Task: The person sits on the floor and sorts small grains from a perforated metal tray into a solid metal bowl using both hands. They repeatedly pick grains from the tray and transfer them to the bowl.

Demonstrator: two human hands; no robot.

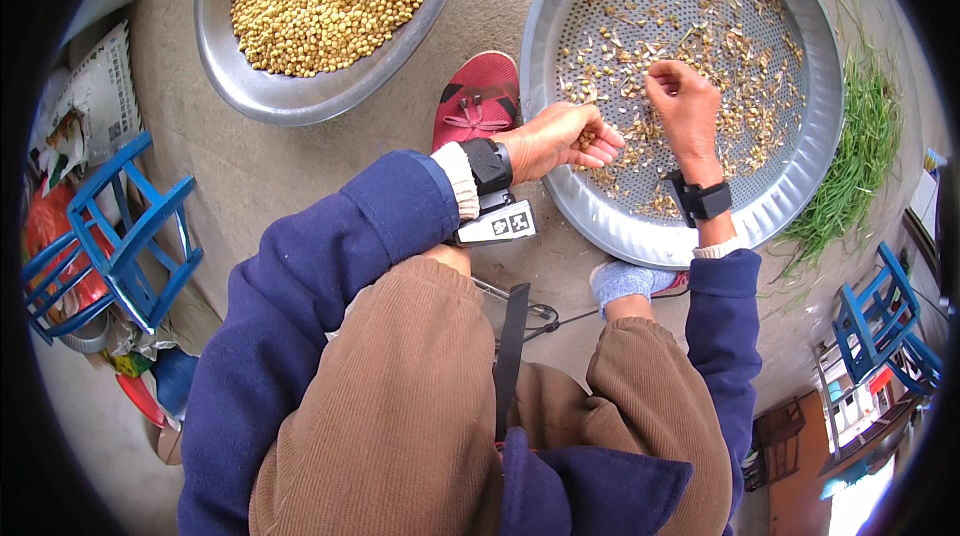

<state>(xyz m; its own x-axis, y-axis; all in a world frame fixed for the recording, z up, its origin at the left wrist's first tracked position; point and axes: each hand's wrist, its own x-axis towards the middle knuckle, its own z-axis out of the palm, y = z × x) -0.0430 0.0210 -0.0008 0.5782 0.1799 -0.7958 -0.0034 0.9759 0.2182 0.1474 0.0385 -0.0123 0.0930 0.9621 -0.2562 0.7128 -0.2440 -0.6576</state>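
Note:
My left hand [551, 140] is cupped palm-up over the near left rim of a round metal sieve [592, 217]. A few yellow soybeans [586, 138] rest in its curled fingers. Above the perforated middle of the sieve, my right hand [686, 107] has its thumb and fingertips drawn together; nothing shows between them. Soybeans mixed with dry pod husks and chaff [739, 60] lie scattered across the sieve's bottom. To the left, a metal basin [300, 101] holds a large heap of yellow soybeans [330, 3].
My red shoe [480, 97] is between basin and sieve. Cut green grass-like stalks [862, 138] lie right of the sieve. A blue stool [124, 236] stands at left among bags, and more blue stools [877, 318] are at right. A black cable [585, 318] crosses the concrete floor.

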